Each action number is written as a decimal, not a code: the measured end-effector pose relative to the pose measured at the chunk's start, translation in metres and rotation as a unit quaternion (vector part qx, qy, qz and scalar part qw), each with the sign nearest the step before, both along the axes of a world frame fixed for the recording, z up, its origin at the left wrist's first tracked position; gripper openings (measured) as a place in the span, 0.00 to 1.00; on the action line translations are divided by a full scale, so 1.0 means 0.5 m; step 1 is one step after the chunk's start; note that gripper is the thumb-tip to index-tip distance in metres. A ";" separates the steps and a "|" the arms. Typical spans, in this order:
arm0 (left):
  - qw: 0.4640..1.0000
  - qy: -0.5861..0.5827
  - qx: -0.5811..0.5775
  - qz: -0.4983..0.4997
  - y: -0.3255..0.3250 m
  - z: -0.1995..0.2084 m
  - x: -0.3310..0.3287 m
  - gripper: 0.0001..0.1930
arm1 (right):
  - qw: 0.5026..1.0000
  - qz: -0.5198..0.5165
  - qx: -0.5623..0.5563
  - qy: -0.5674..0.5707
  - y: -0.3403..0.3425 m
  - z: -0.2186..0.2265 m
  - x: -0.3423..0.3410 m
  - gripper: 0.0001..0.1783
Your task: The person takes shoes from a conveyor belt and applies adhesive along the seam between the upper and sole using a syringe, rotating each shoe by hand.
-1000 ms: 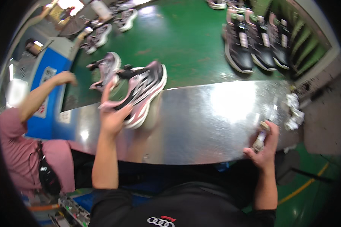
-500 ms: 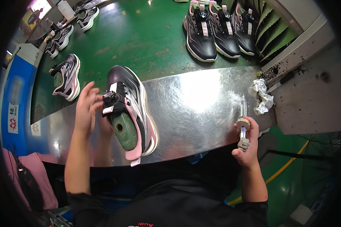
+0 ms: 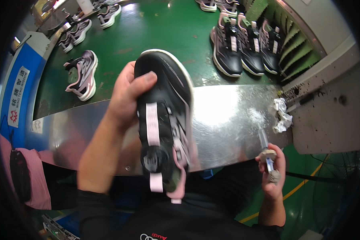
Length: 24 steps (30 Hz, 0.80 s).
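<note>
A black, grey and pink sneaker is lifted off the metal bench, toe pointing away and heel toward me. My left hand grips it at the toe, thumb across the upper and the other fingers hidden behind. A dial and a pale pink strap sit on its tongue, and part of a green last shows in the opening. My right hand is closed around a slim clear tool that carries a beige disc and a grey lump. Its tip points at the bench beside white powder.
The metal bench meets a green table bearing several more sneakers: one at left, three at right near green, fringed flaps. Crumpled white tissue lies at right. A blue machine stands at left.
My left hand has taken hold of the sneaker's toe and raised the shoe off the bench, toward me and slightly right. My right hand keeps the clear tool. The whole view has shifted slightly.
</note>
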<state>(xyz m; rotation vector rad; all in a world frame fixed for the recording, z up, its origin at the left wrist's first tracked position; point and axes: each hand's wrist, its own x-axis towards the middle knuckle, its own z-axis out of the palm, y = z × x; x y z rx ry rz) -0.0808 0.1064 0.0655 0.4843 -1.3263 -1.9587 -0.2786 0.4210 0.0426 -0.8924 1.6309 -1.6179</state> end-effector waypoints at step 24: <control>0.973 0.186 0.032 -0.130 0.096 -0.018 0.082 0.35 | 0.903 0.293 -0.182 -0.257 -0.194 0.226 0.144 0.36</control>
